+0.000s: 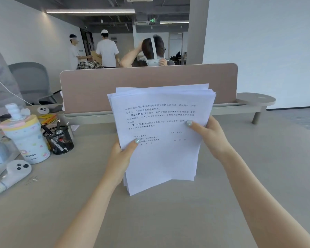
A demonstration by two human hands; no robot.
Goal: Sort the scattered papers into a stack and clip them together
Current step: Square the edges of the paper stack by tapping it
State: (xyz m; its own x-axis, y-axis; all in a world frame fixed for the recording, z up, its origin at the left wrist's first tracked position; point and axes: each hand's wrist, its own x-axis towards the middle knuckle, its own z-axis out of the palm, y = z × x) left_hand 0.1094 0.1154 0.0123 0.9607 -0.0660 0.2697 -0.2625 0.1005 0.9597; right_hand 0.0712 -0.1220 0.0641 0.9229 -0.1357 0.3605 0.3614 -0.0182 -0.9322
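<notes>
A stack of white printed papers (pixel 161 149) stands upright above the beige desk (pixel 168 221), its edges a little uneven at the top and bottom. My left hand (pixel 121 156) grips its left edge, thumb lying on the front sheet. My right hand (pixel 211 135) grips the right edge, thumb pressed on the print. The bottom edge of the stack is near the desk surface; whether it touches I cannot tell. A few small paper clips (pixel 32 180) lie on the desk at the left.
At the left stand a patterned drink cup (pixel 28 140), a black mesh pen holder (pixel 59 139) and a white handheld device (pixel 13 173). A pinkish desk divider (pixel 97 86) rises behind the papers. People stand and sit beyond it.
</notes>
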